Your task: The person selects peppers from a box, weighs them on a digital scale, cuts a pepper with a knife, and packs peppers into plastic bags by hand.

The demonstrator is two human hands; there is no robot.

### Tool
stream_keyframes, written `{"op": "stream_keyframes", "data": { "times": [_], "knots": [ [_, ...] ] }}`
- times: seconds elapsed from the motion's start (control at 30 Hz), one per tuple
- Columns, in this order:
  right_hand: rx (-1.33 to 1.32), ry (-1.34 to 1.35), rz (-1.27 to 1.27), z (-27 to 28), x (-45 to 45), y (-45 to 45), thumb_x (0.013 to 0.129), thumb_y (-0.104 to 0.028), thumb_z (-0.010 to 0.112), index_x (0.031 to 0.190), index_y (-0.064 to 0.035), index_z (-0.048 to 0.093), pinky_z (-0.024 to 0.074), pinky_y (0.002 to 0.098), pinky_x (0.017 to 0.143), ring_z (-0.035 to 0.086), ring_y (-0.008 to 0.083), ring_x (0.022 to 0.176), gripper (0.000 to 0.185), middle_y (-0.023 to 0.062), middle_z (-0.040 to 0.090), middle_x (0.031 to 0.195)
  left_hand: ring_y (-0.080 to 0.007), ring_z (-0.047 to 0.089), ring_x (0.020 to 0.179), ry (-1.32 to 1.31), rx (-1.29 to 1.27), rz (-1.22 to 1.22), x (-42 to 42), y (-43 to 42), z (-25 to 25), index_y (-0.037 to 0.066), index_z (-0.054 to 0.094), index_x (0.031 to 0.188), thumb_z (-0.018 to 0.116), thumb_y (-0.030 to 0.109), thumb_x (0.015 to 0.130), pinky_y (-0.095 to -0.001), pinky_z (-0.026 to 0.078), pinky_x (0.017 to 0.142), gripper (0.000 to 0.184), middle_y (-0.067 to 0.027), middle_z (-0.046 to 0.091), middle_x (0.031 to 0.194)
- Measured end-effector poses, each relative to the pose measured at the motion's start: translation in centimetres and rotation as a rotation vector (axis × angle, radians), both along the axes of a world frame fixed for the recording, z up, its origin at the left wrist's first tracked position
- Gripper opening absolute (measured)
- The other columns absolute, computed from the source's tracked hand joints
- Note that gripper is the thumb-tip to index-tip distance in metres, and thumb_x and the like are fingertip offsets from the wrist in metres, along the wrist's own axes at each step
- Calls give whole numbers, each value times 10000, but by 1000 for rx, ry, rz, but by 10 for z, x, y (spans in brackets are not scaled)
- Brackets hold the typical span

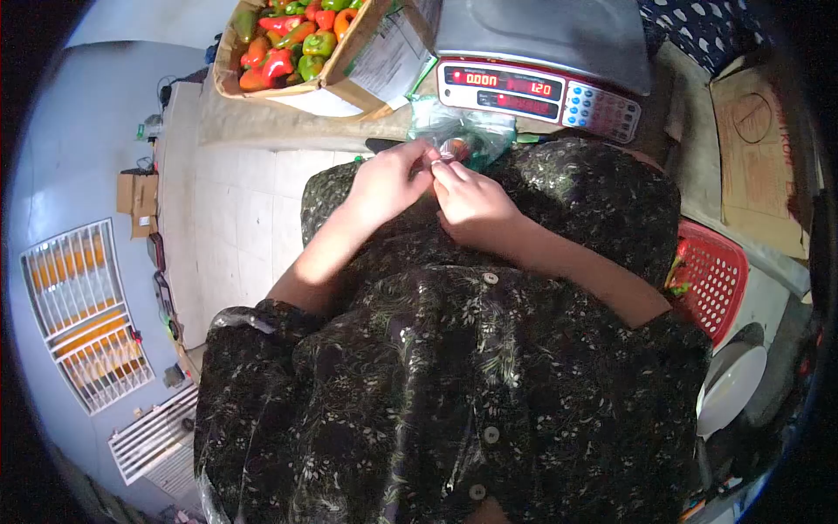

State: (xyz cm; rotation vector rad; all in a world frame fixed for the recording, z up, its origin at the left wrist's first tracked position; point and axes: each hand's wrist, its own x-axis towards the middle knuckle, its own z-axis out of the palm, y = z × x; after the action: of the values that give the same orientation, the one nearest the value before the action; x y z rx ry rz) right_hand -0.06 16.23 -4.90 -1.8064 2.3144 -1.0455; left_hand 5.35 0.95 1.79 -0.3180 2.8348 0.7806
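Observation:
Above my lap, my left hand (pixel 389 179) and my right hand (pixel 476 203) meet with fingers pinched together at the near end of a clear plastic bag (pixel 423 118). The bag has a green tint and lies just below the scale (pixel 541 96). Something reddish shows inside it, close to my fingertips, too small to name. Both hands' fingers are closed on the gathered plastic. The scale's red display is lit, and its grey plate reaches the top edge of the view.
An open cardboard box (pixel 349 83) of red and green peppers (pixel 278 63) stands at the upper left. A red perforated basket (pixel 711 279) is at my right, with a white bowl (pixel 735 389) below it. Another cardboard box (pixel 759 157) stands at the far right.

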Motion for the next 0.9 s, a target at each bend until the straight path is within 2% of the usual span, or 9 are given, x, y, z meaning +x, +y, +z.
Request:
{"op": "stream_keyframes", "data": {
  "times": [0.03, 0.07, 0.1, 0.17, 0.4, 0.5, 0.7, 0.8, 0.9],
  "knots": [
    [85, 59, 40, 8, -2, 4, 732, -92, 564, 932, 106, 568, 467, 307, 847, 519, 259, 995, 282, 160, 527, 1008, -248, 656, 783, -26, 53, -32, -1, -3, 4, 67, 591, 1025, 599, 154, 813, -341, 508, 699, 229, -119, 659, 870],
    [171, 114, 82, 13, -2, 7, 745, -109, 575, 949, 96, 579, 460, 296, 881, 515, 250, 1025, 289, 162, 533, 1059, -177, 642, 815, -156, 134, 42, -3, -5, 8, 43, 613, 1033, 592, 144, 839, -300, 494, 743, 220, -110, 661, 904],
    [77, 177, 60, 11, -1, 6, 724, -123, 566, 897, 82, 594, 460, 301, 840, 513, 241, 974, 269, 145, 532, 1008, -169, 638, 803, -148, 194, -21, -5, -12, 8, 30, 610, 1028, 568, 126, 863, -303, 494, 733, 195, -92, 667, 887],
    [-114, 307, 19, 5, 0, 4, 681, -151, 548, 793, 52, 625, 460, 310, 757, 509, 222, 871, 244, 110, 529, 905, -181, 640, 802, -225, 160, -129, -12, -19, 11, 27, 612, 1018, 573, 128, 864, -312, 494, 742, 189, -91, 668, 874],
    [-142, 272, 62, 11, 1, 8, 684, -164, 539, 758, 10, 648, 445, 364, 845, 498, 228, 898, 218, 112, 537, 945, -219, 650, 801, -362, 183, -339, -32, -34, 21, 62, 626, 1003, 587, 190, 865, -328, 494, 726, 192, -105, 672, 863],
    [-109, 252, 77, 9, 2, 9, 688, -172, 540, 748, -4, 651, 423, 397, 915, 496, 232, 914, 210, 108, 540, 947, -260, 649, 785, -367, 7, -424, -36, -28, 26, 72, 625, 984, 611, 219, 829, -350, 497, 707, 215, -117, 670, 861],
    [-65, 281, 61, 10, 1, 10, 698, -188, 549, 741, -22, 655, 365, 460, 1005, 506, 236, 915, 202, 100, 535, 906, -307, 637, 788, -346, -133, -413, -41, -23, 14, 85, 606, 966, 634, 221, 755, -393, 496, 692, 252, -122, 665, 838],
    [-50, 230, 65, 9, 2, 11, 698, -185, 560, 760, -19, 654, 356, 472, 1014, 514, 241, 923, 200, 103, 537, 919, -273, 644, 752, -326, -132, -415, -39, -25, 10, 68, 592, 959, 642, 185, 762, -372, 496, 672, 235, -107, 652, 823],
    [-33, 150, 48, 15, 0, 11, 705, -177, 577, 845, 3, 641, 353, 477, 1014, 520, 247, 948, 237, 107, 541, 982, -218, 639, 716, -110, 127, -173, -26, -29, 4, 47, 574, 937, 655, 134, 761, -335, 494, 644, 212, -84, 620, 813]
  ]
}}
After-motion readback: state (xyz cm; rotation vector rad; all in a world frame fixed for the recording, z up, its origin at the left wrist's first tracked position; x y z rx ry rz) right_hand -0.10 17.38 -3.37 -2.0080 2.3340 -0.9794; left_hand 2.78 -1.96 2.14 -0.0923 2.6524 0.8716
